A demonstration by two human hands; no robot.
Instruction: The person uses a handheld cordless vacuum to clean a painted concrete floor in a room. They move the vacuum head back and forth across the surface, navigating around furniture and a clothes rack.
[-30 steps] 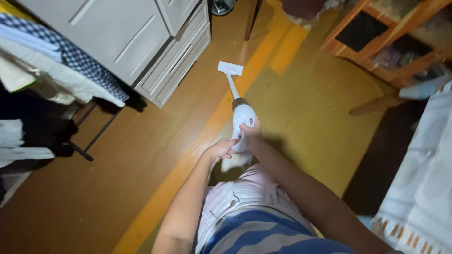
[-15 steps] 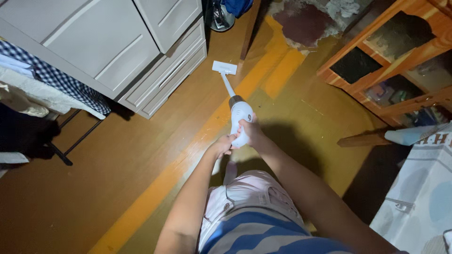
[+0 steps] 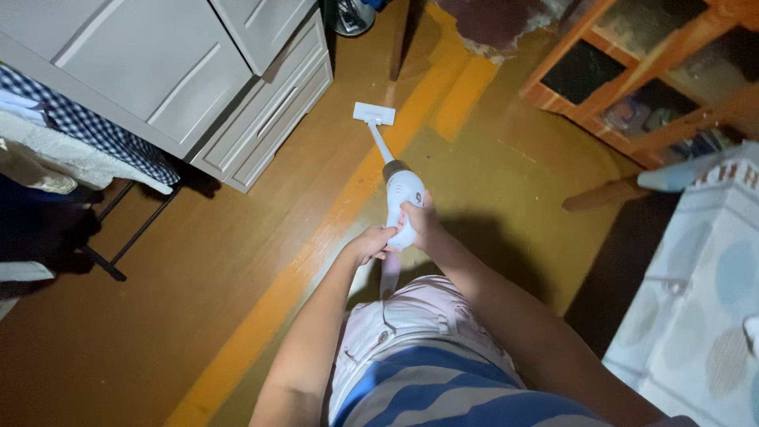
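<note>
Hands, left (image 3: 370,243) and right (image 3: 421,221), each grip closed around white stick vacuum (image 3: 402,198), nozzle on floor (image 3: 237,261).

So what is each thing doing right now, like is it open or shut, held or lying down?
Stick vacuum: tilted, held, its head flat on the floor.
Right hand: closed round the vacuum's handle.
Left hand: closed on the handle's lower end.
Cabinet drawers: shut.
Cabinet door: looks slightly ajar.
Checked cloth: hanging over a rack.
Wooden shelf unit: open-fronted, things inside.
</note>
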